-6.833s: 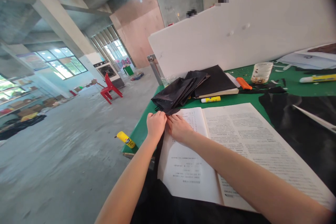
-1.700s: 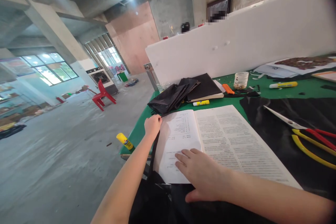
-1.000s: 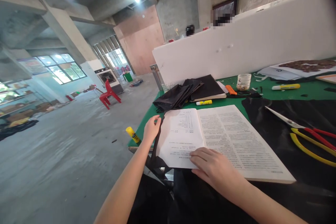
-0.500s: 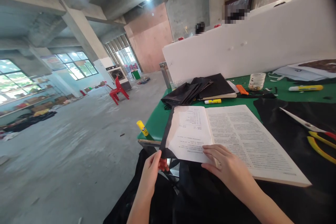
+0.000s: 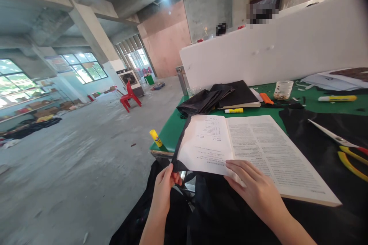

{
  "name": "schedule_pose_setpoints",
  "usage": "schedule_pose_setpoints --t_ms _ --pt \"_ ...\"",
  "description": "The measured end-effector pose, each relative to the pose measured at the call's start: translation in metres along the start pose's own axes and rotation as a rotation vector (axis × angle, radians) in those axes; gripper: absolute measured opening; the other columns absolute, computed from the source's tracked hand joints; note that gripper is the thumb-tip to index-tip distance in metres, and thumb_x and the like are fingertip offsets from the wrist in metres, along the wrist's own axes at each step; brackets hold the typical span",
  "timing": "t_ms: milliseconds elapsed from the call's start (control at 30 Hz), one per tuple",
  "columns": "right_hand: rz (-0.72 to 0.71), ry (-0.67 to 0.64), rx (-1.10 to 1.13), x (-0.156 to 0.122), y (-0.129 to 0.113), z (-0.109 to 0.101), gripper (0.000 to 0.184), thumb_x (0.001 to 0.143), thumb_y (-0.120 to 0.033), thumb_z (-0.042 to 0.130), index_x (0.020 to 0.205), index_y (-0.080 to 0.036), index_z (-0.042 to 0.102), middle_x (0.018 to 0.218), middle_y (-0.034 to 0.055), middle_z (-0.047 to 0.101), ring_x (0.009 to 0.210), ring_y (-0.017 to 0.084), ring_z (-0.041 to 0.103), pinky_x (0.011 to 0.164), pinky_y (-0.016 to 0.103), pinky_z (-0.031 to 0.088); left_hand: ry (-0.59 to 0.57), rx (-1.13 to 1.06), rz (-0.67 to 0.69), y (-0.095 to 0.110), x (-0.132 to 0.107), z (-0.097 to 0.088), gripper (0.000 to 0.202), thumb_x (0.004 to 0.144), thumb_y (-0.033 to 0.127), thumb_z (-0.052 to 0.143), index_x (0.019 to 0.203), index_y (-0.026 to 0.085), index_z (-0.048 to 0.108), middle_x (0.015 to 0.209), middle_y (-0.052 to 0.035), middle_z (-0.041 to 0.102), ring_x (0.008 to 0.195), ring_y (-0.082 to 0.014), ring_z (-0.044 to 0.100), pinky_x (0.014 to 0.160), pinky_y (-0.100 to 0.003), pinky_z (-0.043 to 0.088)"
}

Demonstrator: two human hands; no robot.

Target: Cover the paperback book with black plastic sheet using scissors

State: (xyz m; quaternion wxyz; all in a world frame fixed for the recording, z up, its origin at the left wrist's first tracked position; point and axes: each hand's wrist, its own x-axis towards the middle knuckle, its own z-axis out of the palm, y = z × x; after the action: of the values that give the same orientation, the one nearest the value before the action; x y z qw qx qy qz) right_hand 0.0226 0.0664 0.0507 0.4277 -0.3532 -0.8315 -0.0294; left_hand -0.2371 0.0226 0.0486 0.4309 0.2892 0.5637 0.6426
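An open book (image 5: 255, 141) with printed pages lies on the green table, its near edge toward me. Its left page (image 5: 205, 153) has a black border strip (image 5: 180, 145) along the outer side, folded over at the near corner. My left hand (image 5: 165, 183) is closed, pinching that black corner between thumb and fingers, just off the table's edge. My right hand (image 5: 253, 187) grips the book's near edge by the spine; its fingers lie over the left page, the thumb at the edge below them.
Scissors (image 5: 339, 139) with yellow and red handles lie on black material at right. Glue sticks (image 5: 155, 138) stand or lie around the book. Black covers (image 5: 207, 97), another black book (image 5: 238, 92), an orange tool (image 5: 266, 98) and a clear jar (image 5: 283, 90) sit near a white partition (image 5: 258, 53).
My left hand has shifted slightly left with the black corner, and the left page's near edge looks a little higher. My right hand stays on the book near the spine.
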Motion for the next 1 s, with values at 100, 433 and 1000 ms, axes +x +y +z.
schedule_pose_setpoints --t_ms 100,433,1000 --pt "-0.014 0.039 -0.017 0.001 -0.003 0.0 0.03 0.082 -0.015 0.055 0.112 -0.021 0.055 0.104 0.0033 0.065 0.098 0.017 0.061 0.077 0.029 0.057 0.027 -0.019 0.015 0.0 0.001 -0.005 0.038 0.077 0.042 0.059 0.05 0.018 0.047 0.048 0.0034 0.043 0.048 -0.0118 0.046 0.051 -0.025 0.039" --pt "-0.001 0.035 0.019 0.006 -0.009 0.002 0.035 0.08 -0.006 0.047 0.112 -0.019 0.052 0.108 0.0045 0.062 0.103 0.018 0.057 0.082 0.032 0.054 -0.011 0.087 0.007 -0.006 0.01 -0.006 0.042 0.076 0.051 0.057 0.051 0.018 0.047 0.048 0.0032 0.046 0.046 -0.0125 0.049 0.053 -0.026 0.04" --pt "-0.243 -0.336 -0.146 0.055 -0.023 0.035 0.041 0.071 -0.009 0.056 0.111 -0.016 0.053 0.091 0.0039 0.058 0.082 0.02 0.05 0.076 0.037 0.044 -0.128 0.559 0.071 0.078 0.198 0.068 0.03 0.087 0.034 0.053 0.107 0.013 0.057 0.11 -0.01 0.059 0.094 -0.0197 0.06 0.081 -0.039 0.049"
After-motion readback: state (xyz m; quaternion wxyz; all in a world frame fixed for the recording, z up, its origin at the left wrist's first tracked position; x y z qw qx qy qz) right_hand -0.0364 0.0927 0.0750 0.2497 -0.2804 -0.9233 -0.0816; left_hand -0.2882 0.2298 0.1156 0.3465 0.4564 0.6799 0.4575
